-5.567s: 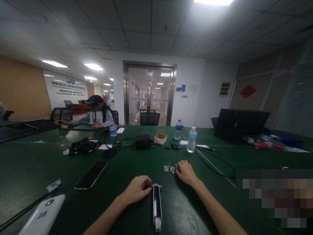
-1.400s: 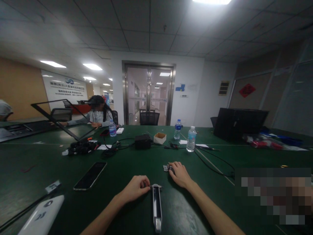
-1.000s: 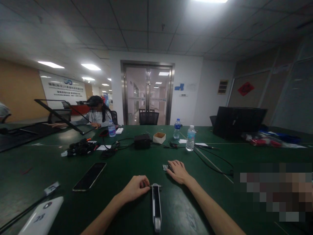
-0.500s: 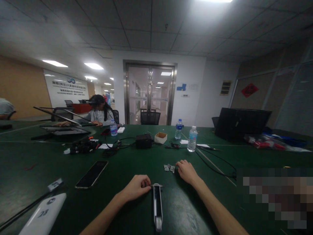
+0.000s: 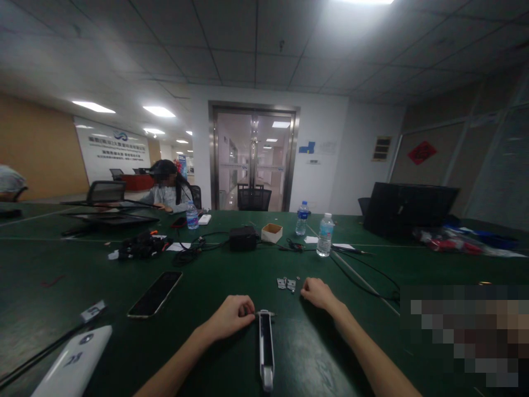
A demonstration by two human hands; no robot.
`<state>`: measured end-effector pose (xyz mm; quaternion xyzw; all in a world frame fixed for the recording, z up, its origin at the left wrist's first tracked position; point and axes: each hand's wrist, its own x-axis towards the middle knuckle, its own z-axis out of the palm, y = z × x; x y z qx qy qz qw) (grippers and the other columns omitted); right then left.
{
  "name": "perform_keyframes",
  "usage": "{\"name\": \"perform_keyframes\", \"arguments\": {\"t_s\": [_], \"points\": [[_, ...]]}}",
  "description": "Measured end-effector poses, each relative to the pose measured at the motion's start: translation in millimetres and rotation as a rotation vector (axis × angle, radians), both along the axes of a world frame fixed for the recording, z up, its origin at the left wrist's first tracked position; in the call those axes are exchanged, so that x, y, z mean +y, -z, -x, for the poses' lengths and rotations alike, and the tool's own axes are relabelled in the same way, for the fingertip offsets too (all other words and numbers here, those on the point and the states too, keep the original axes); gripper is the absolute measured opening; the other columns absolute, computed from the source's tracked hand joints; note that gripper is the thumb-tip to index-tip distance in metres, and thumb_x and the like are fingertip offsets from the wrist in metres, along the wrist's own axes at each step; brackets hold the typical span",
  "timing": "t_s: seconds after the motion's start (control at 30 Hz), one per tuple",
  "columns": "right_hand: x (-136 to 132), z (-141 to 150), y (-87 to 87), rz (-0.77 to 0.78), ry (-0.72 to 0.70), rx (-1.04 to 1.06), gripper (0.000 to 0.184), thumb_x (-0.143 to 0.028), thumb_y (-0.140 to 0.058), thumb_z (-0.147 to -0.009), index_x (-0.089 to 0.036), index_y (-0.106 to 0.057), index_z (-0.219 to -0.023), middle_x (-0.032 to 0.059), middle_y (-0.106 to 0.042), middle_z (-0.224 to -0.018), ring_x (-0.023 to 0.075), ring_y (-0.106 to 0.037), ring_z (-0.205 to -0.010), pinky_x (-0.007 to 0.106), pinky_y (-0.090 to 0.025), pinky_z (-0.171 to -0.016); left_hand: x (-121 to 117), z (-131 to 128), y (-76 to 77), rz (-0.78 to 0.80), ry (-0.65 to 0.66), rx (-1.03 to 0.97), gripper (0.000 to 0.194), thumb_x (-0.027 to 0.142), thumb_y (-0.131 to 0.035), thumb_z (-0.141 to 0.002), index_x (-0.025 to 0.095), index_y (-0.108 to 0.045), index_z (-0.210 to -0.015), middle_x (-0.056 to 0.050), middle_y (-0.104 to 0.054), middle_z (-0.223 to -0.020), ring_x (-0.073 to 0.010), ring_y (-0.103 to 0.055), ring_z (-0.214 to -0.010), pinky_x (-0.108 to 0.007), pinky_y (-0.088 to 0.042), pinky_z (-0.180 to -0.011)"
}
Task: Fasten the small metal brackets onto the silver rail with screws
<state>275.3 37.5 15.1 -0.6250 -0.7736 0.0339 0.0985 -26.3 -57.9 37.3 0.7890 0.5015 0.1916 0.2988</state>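
Observation:
A long white and black tool (image 5: 265, 347) lies lengthwise on the green table (image 5: 231, 275), its metal tip pointing away from me. My left hand (image 5: 231, 319) rests curled against that tip, fingers closed around its end. A small metal hinge (image 5: 286, 284) lies flat a little further out, with a tiny ring (image 5: 298, 278) beside it. My right hand (image 5: 319, 293) sits just right of the hinge, fingers pinched together; I cannot make out anything in them.
A black phone (image 5: 155, 294) lies to the left, a white device (image 5: 72, 365) at the near left. Further out are two water bottles (image 5: 324, 236), a small cardboard box (image 5: 271, 232), a black box (image 5: 242, 239), cables and a black case (image 5: 409, 208). A person sits at the far left.
My right hand covered the hinge about a second ago, then drew back to the right; the hinge now lies uncovered. The far person lowered a black frame flat. My left hand stayed put.

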Motion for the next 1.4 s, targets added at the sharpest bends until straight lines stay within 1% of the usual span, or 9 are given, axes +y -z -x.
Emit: {"name": "perform_keyframes", "arguments": {"t_s": [0.07, 0.17, 0.33, 0.57, 0.7, 0.87, 1.0, 1.17, 1.4], "points": [[-0.3, -1.5, 0.2, 0.015, -0.007, 0.029, 0.013, -0.022, -0.055, -0.083, -0.019, -0.068, -0.082, 0.0079, -0.072, -0.092, 0.0215, -0.067, -0.085, 0.026, -0.041, -0.062, -0.5, 0.3, -0.4, 0.002, -0.003, 0.001, 0.022, 0.031, -0.060, -0.087, 0.017, -0.066, -0.102, -0.002, -0.064, -0.098, -0.0151, -0.059, -0.082, -0.023, -0.047, -0.068], [-1.9, -1.0, -0.9, 0.001, -0.025, 0.061, 0.013, -0.021, -0.054, -0.083, -0.018, -0.066, -0.082, 0.0079, -0.071, -0.088, 0.0204, -0.066, -0.081, 0.025, -0.039, -0.061, 0.0, 0.9, 0.6, -0.010, 0.004, -0.002, 0.023, 0.033, -0.059, -0.087, 0.017, -0.066, -0.102, -0.002, -0.064, -0.098, -0.0150, -0.058, -0.082, -0.023, -0.047, -0.068], [-7.0, 8.5, -5.3, -0.058, -0.081, 0.117, 0.009, -0.020, -0.055, -0.084, -0.018, -0.064, -0.086, 0.0066, -0.068, -0.088, 0.0194, -0.063, -0.085, 0.026, -0.041, -0.068, 1.1, 0.2, 1.4, 0.007, 0.000, 0.009, 0.025, 0.035, -0.059, -0.087, 0.017, -0.066, -0.103, -0.002, -0.064, -0.098, -0.0149, -0.057, -0.081, -0.023, -0.045, -0.066], [-30.7, 33.5, -17.7, -0.116, -0.293, 0.253, 0.009, -0.015, -0.054, -0.085, -0.018, -0.062, -0.088, 0.0058, -0.066, -0.090, 0.0198, -0.059, -0.088, 0.027, -0.043, -0.074, -1.3, -2.7, -3.0, -0.004, -0.003, 0.011, 0.022, 0.031, -0.060, -0.085, 0.016, -0.066, -0.101, -0.002, -0.064, -0.096, -0.0145, -0.058, -0.080, -0.022, -0.046, -0.066], [-41.4, 47.4, -15.7, -0.158, -0.423, 0.285, 0.009, -0.012, -0.053, -0.085, -0.019, -0.059, -0.086, 0.0044, -0.064, -0.088, 0.0192, -0.057, -0.087, 0.029, -0.044, -0.076, -2.7, -3.7, -3.7, -0.021, -0.021, 0.032, 0.023, 0.032, -0.060, -0.085, 0.017, -0.066, -0.101, -0.002, -0.064, -0.096, -0.0150, -0.058, -0.080, -0.023, -0.046, -0.066], [-52.0, 64.1, -9.4, -0.166, -0.548, 0.318, 0.013, -0.007, -0.053, -0.082, -0.019, -0.058, -0.087, 0.0032, -0.063, -0.087, 0.0185, -0.056, -0.087, 0.030, -0.045, -0.079, -1.0, -5.1, -1.0, -0.141, -0.053, 0.045, 0.021, 0.031, -0.052, -0.089, 0.017, -0.064, -0.100, -0.003, -0.063, -0.096, -0.0153, -0.057, -0.079, -0.024, -0.045, -0.068], [-64.0, 74.9, -14.0, -0.185, -0.622, 0.365, 0.014, -0.007, -0.053, -0.084, -0.019, -0.059, -0.089, 0.0037, -0.063, -0.089, 0.0186, -0.055, -0.090, 0.030, -0.044, -0.081, 2.6, -4.2, 4.2, -0.214, -0.052, 0.015, 0.020, 0.031, -0.051, -0.092, 0.018, -0.063, -0.101, -0.003, -0.063, -0.097, -0.0158, -0.057, -0.080, -0.025, -0.045, -0.072], [-75.7, 82.0, -22.1, -0.136, -0.657, 0.432, 0.014, -0.010, -0.053, -0.086, -0.019, -0.060, -0.092, 0.0048, -0.063, -0.094, 0.0192, -0.055, -0.093, 0.031, -0.046, -0.082, 2.3, -3.7, 6.5, -0.238, -0.012, -0.019, 0.021, 0.033, -0.052, -0.093, 0.019, -0.063, -0.104, -0.002, -0.062, -0.097, -0.0151, -0.055, -0.079, -0.024, -0.045, -0.071], [-80.2, 86.5, -21.5, -0.150, -0.679, 0.512, 0.010, -0.012, -0.056, -0.089, -0.019, -0.061, -0.092, 0.0039, -0.064, -0.094, 0.0185, -0.056, -0.092, 0.031, -0.046, -0.083, 0.7, -4.6, 8.4, -0.281, 0.086, -0.059, 0.018, 0.030, -0.052, -0.094, 0.018, -0.065, -0.099, -0.002, -0.061, -0.094, -0.0143, -0.054, -0.079, -0.023, -0.043, -0.071]]}}
